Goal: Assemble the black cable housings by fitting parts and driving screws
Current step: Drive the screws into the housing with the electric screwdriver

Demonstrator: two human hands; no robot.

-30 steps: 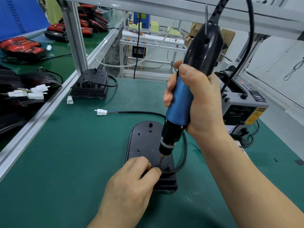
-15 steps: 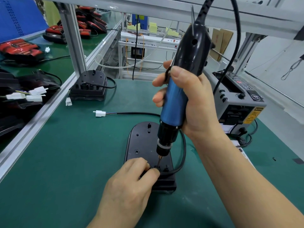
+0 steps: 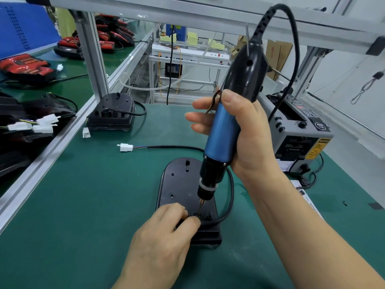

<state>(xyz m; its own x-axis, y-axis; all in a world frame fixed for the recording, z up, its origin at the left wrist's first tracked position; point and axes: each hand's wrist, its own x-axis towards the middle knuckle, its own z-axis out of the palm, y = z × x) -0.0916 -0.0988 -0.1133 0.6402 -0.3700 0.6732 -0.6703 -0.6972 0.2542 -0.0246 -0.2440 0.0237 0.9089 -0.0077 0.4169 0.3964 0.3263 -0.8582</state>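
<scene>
A black oval cable housing [image 3: 179, 184] lies flat on the green mat in front of me. Its black cable [image 3: 230, 197] loops round the right side and ends in a white connector [image 3: 125, 147]. My right hand [image 3: 239, 130] grips a blue and black electric screwdriver [image 3: 224, 132], held nearly upright. The bit tip [image 3: 199, 212] stands on the housing's near end. My left hand [image 3: 164, 236] rests on that near end, and its fingertips pinch a small part right at the bit. The screw itself is hidden by the fingers.
A second black housing [image 3: 113, 113] with its cable sits at the back left by an aluminium post [image 3: 91, 57]. A grey tape dispenser [image 3: 300, 134] stands at the right. Red and black parts [image 3: 25, 66] and white connectors [image 3: 33, 125] lie beyond the left rail.
The screwdriver's top has tilted slightly left while its bit stays on the same spot. My left hand keeps its hold at the bit.
</scene>
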